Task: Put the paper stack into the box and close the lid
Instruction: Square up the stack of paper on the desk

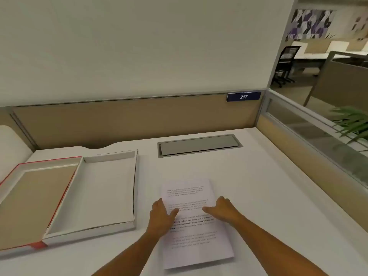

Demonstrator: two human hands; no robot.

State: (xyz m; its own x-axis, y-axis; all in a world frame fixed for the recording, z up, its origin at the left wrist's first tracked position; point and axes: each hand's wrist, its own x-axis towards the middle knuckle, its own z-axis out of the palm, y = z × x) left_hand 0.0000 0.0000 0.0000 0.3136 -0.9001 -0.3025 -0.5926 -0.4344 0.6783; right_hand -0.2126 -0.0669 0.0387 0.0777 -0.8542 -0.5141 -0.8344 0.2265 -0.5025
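Observation:
A stack of printed white paper (196, 244) lies flat on the white desk (258, 186), in front of me and right of centre. My left hand (162, 217) rests on the stack's left edge, fingers spread. On the stack's right edge lies my right hand (221, 210), thumb pointing inward across the page. Neither hand has lifted the paper. To the left stands the shallow white box (131, 188), open, with nothing inside. Its red-edged lid (29, 206) lies folded back flat on the box's left side, brown inner face up.
A grey cable hatch (199, 145) is set into the desk behind the paper. A tan partition (129, 120) with a blue "217" plate (244, 96) runs along the back, a glass divider (318, 134) on the right. A green plant (352, 124) stands beyond it.

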